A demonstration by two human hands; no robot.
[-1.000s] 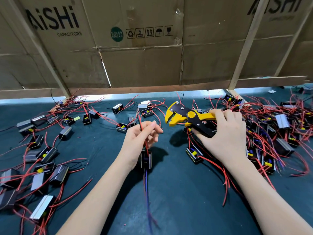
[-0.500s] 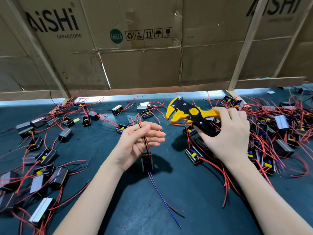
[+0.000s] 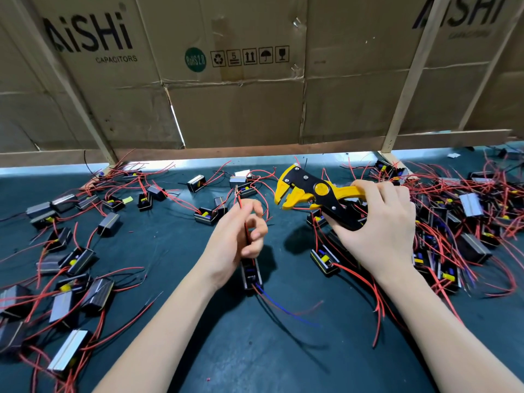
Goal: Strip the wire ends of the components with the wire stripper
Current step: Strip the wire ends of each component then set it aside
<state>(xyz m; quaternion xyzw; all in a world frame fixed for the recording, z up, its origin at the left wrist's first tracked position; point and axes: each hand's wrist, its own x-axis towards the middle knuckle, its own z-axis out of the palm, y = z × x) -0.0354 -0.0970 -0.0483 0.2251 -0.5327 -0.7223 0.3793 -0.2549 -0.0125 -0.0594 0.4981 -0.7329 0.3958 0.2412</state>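
Cardboard (image 3: pixel 241 114) walls the back of the dark surface (image 3: pixel 283 361). Components (image 3: pixel 68 279) with red leads lie scattered left; a denser pile (image 3: pixel 467 222) right. My right hand (image 3: pixel 380 231) grips the stripper (image 3: pixel 314 195) by its handles, yellow jaws apart, pointing left. My left hand (image 3: pixel 238 236) pinches a red wire (image 3: pixel 241 205), tip up, just left of the jaws. Its component (image 3: pixel 251 275) hangs below that hand.

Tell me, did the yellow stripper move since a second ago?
Cannot tell for sure. The stripper in the right hand keeps about the same spot beside the wooden post; its nose looks tipped slightly higher, but the head camera shifted too.
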